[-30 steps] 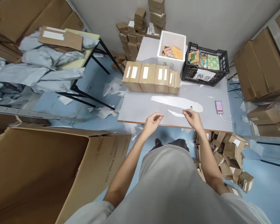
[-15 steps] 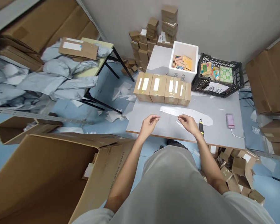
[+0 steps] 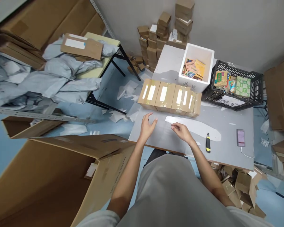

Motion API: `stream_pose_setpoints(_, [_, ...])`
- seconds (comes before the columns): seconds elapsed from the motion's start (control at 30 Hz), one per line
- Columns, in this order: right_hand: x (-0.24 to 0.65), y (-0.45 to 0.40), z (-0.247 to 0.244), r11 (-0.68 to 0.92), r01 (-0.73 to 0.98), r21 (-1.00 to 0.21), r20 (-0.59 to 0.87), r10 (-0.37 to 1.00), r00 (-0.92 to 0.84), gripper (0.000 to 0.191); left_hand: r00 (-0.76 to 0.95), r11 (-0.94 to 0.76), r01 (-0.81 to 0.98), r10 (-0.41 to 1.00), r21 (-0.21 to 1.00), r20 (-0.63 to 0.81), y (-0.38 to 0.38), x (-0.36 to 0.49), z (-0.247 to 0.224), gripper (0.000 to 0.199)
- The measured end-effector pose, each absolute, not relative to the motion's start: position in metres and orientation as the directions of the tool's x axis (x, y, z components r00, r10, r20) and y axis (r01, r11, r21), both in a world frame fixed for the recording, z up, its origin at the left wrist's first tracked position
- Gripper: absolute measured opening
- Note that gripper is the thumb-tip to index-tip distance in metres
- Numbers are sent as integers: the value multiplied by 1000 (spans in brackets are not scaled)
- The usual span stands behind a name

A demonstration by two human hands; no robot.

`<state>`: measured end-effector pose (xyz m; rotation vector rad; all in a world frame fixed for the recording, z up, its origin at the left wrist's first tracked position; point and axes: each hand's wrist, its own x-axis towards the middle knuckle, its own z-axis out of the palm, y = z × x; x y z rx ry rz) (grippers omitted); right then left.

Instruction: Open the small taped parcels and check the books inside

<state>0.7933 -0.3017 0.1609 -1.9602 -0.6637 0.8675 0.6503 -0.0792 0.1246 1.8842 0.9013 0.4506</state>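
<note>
My left hand (image 3: 147, 128) is over the table's left front part, just before a row of taped cardboard boxes (image 3: 164, 98). Its thumb and fingers are spread, and nothing shows between them. Thumb and fingertips of my right hand (image 3: 181, 132) are pinched together near the left part of a white paper-like sheet (image 3: 201, 128); whatever they hold, if anything, is too small to make out. A black and yellow utility knife (image 3: 208, 143) lies on the table to the right of that hand.
Behind the boxes stand a white foam bin (image 3: 196, 82) and a black crate (image 3: 255, 96), both with colourful packs. A phone (image 3: 240, 137) on a cable lies right on the grey table (image 3: 153, 140). A large open carton (image 3: 111, 170) is at left; discarded boxes (image 3: 242, 186) lie at lower right.
My left hand has opened from a pinch, fingers now spread. My right hand remains pinched and is lower and slightly left in view. The camera view has shifted, moving the table's things rightward.
</note>
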Motion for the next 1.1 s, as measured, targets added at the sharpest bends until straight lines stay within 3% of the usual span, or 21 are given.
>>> stream_pose_setpoints(0.3, [789, -273, 170, -518, 55, -853, -331, 620, 711, 34, 702, -454, 418, 711, 787, 36, 25, 709, 108, 86])
stream_pose_setpoints(0.47, [775, -251, 170, -516, -11, -857, -336, 541, 771, 34, 699, -473, 576, 708, 667, -102, 55, 744, 99, 120])
stream_pose_setpoints(0.67, [757, -237, 171, -470, -86, -878, -324, 452, 831, 42, 695, -506, 651, 698, 566, -175, 44, 761, 71, 138])
stream_pose_setpoints(0.77, [749, -239, 170, -471, -113, -875, -332, 412, 849, 44, 635, -437, 704, 740, 560, -222, 49, 761, 67, 151])
stream_pose_setpoints(0.9, [739, -241, 164, -471, -149, -870, -362, 403, 840, 43, 556, -347, 757, 787, 553, -267, 65, 763, 76, 147])
stream_pose_setpoints(1.1, [740, -232, 160, -414, -151, -898, -364, 502, 784, 44, 512, -316, 778, 821, 543, -255, 77, 746, 103, 130])
